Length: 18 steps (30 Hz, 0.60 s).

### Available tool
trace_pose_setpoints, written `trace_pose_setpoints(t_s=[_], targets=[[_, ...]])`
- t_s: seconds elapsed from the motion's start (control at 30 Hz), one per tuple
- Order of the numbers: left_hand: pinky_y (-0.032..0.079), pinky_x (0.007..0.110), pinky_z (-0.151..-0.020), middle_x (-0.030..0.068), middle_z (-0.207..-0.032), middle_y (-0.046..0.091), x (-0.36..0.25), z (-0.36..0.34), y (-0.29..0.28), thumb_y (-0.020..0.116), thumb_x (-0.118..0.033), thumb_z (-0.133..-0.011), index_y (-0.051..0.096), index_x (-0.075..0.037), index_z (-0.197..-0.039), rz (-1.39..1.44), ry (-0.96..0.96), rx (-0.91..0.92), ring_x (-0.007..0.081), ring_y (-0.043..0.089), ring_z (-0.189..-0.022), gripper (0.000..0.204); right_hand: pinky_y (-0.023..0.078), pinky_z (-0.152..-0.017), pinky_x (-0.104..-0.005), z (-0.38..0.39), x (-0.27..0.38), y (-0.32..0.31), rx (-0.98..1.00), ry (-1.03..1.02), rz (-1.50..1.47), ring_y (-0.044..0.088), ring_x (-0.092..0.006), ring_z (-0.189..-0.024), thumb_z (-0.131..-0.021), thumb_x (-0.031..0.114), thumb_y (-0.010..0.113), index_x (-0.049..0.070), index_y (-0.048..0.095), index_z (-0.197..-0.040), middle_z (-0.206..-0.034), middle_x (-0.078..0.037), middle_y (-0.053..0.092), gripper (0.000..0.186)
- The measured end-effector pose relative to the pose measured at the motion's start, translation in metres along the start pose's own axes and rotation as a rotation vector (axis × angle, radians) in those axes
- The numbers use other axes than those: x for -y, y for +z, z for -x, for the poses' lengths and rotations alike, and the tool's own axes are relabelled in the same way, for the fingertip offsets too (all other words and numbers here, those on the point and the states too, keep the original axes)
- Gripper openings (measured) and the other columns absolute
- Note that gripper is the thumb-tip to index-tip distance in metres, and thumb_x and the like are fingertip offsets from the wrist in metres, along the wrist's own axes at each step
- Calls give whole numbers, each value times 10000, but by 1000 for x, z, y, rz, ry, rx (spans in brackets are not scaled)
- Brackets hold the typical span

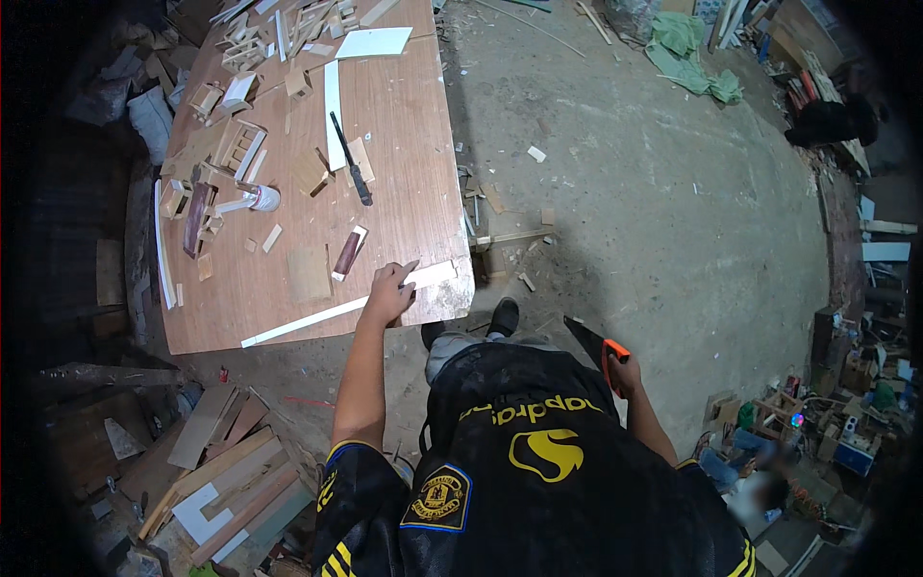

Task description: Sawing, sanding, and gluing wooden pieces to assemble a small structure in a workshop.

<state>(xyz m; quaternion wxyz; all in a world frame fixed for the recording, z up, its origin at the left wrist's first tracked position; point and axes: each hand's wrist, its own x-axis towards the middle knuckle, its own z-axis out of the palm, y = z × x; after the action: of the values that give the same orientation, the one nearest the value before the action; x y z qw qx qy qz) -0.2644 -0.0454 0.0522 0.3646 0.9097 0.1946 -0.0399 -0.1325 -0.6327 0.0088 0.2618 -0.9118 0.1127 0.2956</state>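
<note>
My left hand (pixel 389 296) presses down on a long white strip (pixel 306 322) near the table's front right corner. Its fingers point toward the pale end piece (pixel 433 274), which lies close to the edge. Whether that piece and the strip are one length, the hand hides. In my right hand (pixel 627 373), out to the right of my body and away from the table, is a handsaw (pixel 591 344) with an orange and black handle and a dark blade. Just beyond my left hand lies a small block with a dark red side (pixel 351 253), beside a flat square of thin wood (pixel 309 273).
On the wooden table (pixel 404 115) are a long black tool (pixel 352 163), a white pot (pixel 265 198), small wooden models (pixel 240 144) and a white sheet (pixel 375 42). Boards (pixel 226 490) are heaped at lower left. Offcuts (pixel 510 236) litter the floor; clutter (pixel 856 423) lines the right.
</note>
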Motion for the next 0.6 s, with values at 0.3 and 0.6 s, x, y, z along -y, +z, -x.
trace_pose_setpoints(t_s=[0.3,0.6], targets=[[476,395,-917,165,-1018,643,2,7,-11,673,-56,-843,687,-57,-1169,30,18,-101,338,604,-1000,326,518,-852,-388,17,-39,4,33,114,-92,681,-280,-1008,-867,246,706,5,614,-1191,-1075,-174,698,414],[469,419,-918,185,-1014,653,11,9,-14,613,-74,-882,680,-39,-1156,162,-9,-149,364,599,-1006,284,506,-878,-342,56,11,22,-111,146,-200,658,-194,-979,-933,176,640,-3,615,-1208,-1080,-100,692,329]])
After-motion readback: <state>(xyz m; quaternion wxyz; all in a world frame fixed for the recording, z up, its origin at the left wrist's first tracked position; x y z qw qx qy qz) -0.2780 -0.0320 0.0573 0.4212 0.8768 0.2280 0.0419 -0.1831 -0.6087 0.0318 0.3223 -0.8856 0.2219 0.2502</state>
